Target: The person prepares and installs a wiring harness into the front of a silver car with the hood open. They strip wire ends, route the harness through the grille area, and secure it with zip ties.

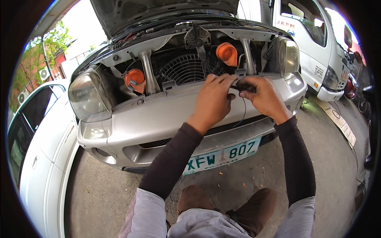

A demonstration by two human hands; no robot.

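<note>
Both my hands are raised close together over the top edge of a silver car's front bumper (154, 119). My right hand (264, 97) is closed around a small black piece (239, 87), whose kind I cannot make out. Beside it, my left hand (214, 99) has its fingers bent at the other end of that piece; its fingertips are partly hidden. A thin dark wire (245, 106) hangs below the hands in front of the bumper. Just behind them, one orange horn (227, 54) is mounted in the open front, and a second orange horn (135, 79) sits further left.
The raised hood (162, 7) stands over the engine bay. Headlights flank the front, the left one (88, 95) hazy. A white car (47, 162) is close on the left, a white truck (313, 51) at the right. Another thin wire (104, 129) droops over the left bumper.
</note>
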